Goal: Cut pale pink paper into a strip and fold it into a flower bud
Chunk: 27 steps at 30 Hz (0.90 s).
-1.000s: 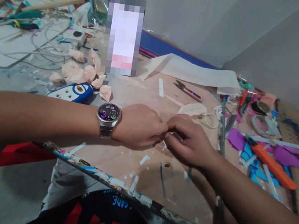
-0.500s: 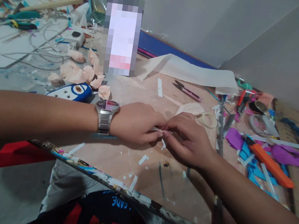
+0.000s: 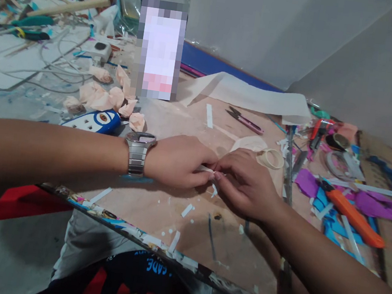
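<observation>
Over the flat brown wooden tabletop (image 3: 237, 269), a thin white paper-like strip (image 3: 205, 169) is pinched by left hand (image 3: 181, 162) and right hand (image 3: 250, 186), its handling apparently unfinished.

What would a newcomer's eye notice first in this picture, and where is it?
Probably the bright, pixelated screen at the back of the table. Then the left hand and right hand meeting at centre, pinching a thin pale strip. An orange tool lies at right.
</observation>
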Motion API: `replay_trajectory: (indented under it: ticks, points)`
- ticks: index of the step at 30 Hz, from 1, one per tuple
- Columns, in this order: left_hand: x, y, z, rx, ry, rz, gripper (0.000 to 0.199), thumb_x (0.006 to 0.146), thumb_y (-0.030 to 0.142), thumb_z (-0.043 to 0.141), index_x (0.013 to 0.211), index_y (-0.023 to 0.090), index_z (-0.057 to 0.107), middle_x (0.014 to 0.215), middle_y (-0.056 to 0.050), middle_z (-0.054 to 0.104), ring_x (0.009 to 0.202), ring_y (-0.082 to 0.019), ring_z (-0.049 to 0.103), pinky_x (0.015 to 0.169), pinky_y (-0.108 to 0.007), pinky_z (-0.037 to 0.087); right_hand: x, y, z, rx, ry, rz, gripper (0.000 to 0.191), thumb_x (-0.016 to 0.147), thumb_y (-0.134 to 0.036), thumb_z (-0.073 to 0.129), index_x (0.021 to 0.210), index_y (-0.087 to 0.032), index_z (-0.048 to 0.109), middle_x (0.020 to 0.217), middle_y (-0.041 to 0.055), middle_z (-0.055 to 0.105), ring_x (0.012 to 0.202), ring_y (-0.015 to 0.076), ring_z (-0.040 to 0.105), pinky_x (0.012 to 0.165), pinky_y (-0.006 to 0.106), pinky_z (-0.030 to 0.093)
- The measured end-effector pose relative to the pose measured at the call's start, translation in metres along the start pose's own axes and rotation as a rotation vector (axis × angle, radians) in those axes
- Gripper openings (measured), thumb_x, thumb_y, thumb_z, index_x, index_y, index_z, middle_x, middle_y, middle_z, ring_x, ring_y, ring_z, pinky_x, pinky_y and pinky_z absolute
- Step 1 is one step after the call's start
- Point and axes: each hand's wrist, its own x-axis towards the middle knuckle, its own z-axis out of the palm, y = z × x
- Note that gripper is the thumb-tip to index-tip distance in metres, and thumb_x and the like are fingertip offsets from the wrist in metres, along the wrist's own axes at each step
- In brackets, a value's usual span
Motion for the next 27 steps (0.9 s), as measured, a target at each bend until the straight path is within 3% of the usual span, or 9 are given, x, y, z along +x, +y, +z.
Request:
replay_trajectory:
  ticks: [17, 27]
  points:
    - [-0.0003, 0.0017, 0.0007, 0.034, -0.003, 0.027, 0.031, 0.098, 0.041, 0.052, 0.093, 0.020, 0.073, 0.082, -0.004, 0.073, 0.070, -0.015, 0.058, 0.064, -0.031, 0.027, -0.0013, 0.0022, 0.0006, 0.038, -0.048, 0.011, 0.009, 0.098, -0.025, 0.062, 0.095, -0.018, 0.066, 0.081, 0.0007, 0.063, 0.080, 0.0130, 0.056, 0.082, 0.032, 0.038]
    - [-0.0004, -0.0016, 0.0055, 0.114, 0.027, 0.116, 0.031, 0.099, 0.040, 0.050, 0.095, 0.019, 0.073, 0.083, -0.004, 0.074, 0.071, -0.015, 0.062, 0.062, -0.031, 0.028, -0.0012, 0.0036, 0.0005, 0.044, -0.063, 0.015, 0.010, 0.098, -0.026, 0.061, 0.094, -0.018, 0.066, 0.083, 0.0020, 0.064, 0.082, 0.0135, 0.057, 0.082, 0.032, 0.040]
